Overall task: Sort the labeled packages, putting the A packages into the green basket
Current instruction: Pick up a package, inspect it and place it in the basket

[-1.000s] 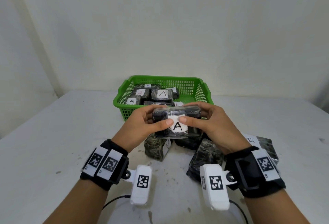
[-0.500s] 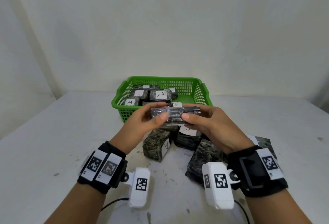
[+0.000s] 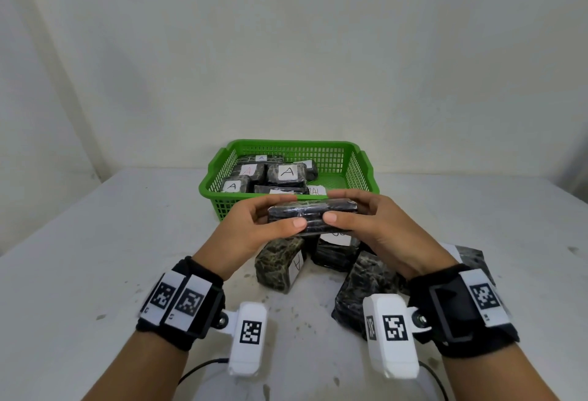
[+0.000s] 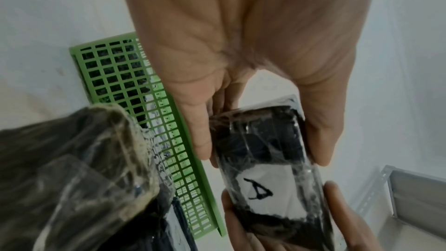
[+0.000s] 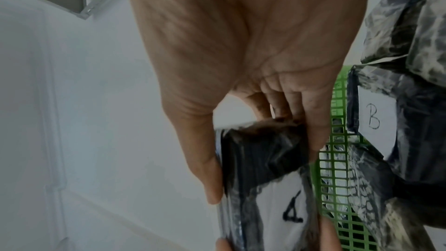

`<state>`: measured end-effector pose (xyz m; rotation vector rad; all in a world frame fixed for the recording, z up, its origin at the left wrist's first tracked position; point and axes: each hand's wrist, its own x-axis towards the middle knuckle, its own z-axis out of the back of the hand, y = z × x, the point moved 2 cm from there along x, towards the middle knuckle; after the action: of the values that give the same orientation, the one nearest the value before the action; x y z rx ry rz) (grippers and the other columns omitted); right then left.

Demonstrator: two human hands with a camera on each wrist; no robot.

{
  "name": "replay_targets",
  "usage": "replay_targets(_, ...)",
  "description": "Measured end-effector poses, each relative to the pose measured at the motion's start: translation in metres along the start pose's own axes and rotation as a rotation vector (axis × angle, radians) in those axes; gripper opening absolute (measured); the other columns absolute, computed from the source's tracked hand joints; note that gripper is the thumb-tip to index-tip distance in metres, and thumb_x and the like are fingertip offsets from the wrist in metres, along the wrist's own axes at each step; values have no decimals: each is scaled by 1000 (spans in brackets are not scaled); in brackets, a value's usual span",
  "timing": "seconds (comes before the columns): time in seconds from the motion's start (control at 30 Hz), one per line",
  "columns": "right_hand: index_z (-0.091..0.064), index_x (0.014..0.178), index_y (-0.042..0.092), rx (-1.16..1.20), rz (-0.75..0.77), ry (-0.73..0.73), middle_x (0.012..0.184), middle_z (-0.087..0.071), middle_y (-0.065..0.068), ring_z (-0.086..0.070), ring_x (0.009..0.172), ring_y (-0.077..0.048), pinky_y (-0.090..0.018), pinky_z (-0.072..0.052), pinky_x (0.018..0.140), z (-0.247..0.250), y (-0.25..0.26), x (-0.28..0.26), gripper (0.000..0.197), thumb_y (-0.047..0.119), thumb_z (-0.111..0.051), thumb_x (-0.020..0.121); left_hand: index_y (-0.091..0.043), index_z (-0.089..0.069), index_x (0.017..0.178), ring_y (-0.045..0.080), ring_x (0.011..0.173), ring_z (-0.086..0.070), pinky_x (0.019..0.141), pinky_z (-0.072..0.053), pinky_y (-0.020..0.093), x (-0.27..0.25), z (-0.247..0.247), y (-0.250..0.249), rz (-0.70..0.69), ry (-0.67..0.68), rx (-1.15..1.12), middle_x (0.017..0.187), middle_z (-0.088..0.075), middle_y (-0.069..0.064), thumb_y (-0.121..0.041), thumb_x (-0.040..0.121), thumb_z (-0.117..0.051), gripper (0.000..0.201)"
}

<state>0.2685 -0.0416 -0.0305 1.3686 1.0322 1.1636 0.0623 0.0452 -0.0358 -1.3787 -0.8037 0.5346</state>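
Observation:
Both hands hold one dark, plastic-wrapped package (image 3: 313,216) in the air just in front of the green basket (image 3: 361,165). My left hand (image 3: 254,225) grips its left end and my right hand (image 3: 369,222) grips its right end, thumbs on the near side. The package lies flat, so its label is hidden in the head view. The wrist views show its white label marked A (image 4: 262,192) (image 5: 292,215) facing down. The basket holds several wrapped packages with A labels (image 3: 288,173).
On the white table (image 3: 95,257) below my hands lie several more wrapped packages: one marked A (image 3: 280,262), one dark (image 3: 334,249), a large one (image 3: 366,283) by my right wrist, another (image 3: 471,257) further right. One is marked B (image 5: 373,119).
The held package has tipped from label-facing-me to lying flat with the label underneath. Both hands have risen slightly and moved toward the basket.

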Motion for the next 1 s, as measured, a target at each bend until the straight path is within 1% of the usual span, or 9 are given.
replay_targets(0.1, -70, 124, 13, -17, 12, -6, 118, -79, -8, -74, 113, -25, -50, -50, 112, 4, 1, -2, 63, 21, -91, 65, -12, -66, 123, 27, 115, -67, 102, -50, 41, 1, 0, 2, 32, 19, -54, 120, -71, 10, -40, 53, -95, 81)
replay_targets(0.23, -70, 125, 14, -7, 21, -17, 119, -78, -8, -74, 114, -23, -45, -51, 111, 4, 0, 0, 73, 28, -95, 57, -12, -66, 125, 27, 116, -67, 105, -48, 46, 1, 2, 2, 7, 24, -3, 121, -71, 9, -26, 62, -87, 68)
replay_targets(0.4, -70, 126, 17, -38, 61, -43, 121, -78, -3, -73, 116, -18, -42, -53, 108, 4, 2, 0, 72, 24, -99, 60, -15, -62, 129, 21, 116, -66, 100, -52, 35, -1, 1, -2, -33, 16, 34, 123, -70, 5, -23, 58, -87, 76)
replay_targets(0.5, -66, 132, 20, -26, 33, -51, 129, -72, 2, -70, 118, -12, -39, -55, 105, 3, 4, -1, 81, 31, -97, 59, -16, -61, 130, 20, 119, -64, 94, -55, 28, -1, 4, -2, -85, -4, 56, 126, -68, 6, -8, 59, -92, 78)
replay_targets(0.63, -69, 126, 6, 80, -90, 33, 120, -77, -13, -74, 112, -29, -42, -60, 99, -4, 4, -5, 54, 30, -77, 77, -15, -55, 135, 20, 125, -60, 96, -54, 32, -3, -1, -3, -118, 58, 90, 134, -60, 7, 13, 62, -84, 83)
replay_targets(0.73, -71, 123, 1, 97, -78, 10, 116, -78, -18, -75, 110, -34, -47, -58, 99, -2, -1, -3, 53, 18, -80, 73, -20, -49, 141, 16, 123, -61, 98, -53, 31, -4, -4, -2, -65, 91, 75, 135, -61, -2, 0, 69, -85, 83)
replay_targets(0.83, -73, 119, 4, 60, -48, -7, 114, -79, -16, -75, 109, -35, -47, -56, 101, -1, -2, -3, 51, 13, -84, 70, -17, -62, 130, 21, 117, -66, 103, -50, 45, -2, -3, 0, -23, -9, 61, 123, -71, 2, -31, 77, -83, 59)
replay_targets(0.9, -75, 114, 6, 40, -34, -23, 111, -80, -14, -76, 108, -34, -46, -57, 101, -1, -3, -1, 41, 12, -84, 75, -10, -69, 118, 25, 111, -69, 100, -52, 47, -1, -2, 0, -45, -68, 78, 114, -75, 6, -28, 76, -78, 47)
replay_targets(1.0, -79, 110, 10, -25, -13, -54, 107, -81, -11, -78, 103, -31, -50, -56, 104, -3, -1, -1, 49, 35, -88, 69, -8, -69, 119, 26, 109, -70, 94, -57, 38, -1, -5, 0, -54, -55, 105, 111, -75, 8, -23, 73, -76, 49)
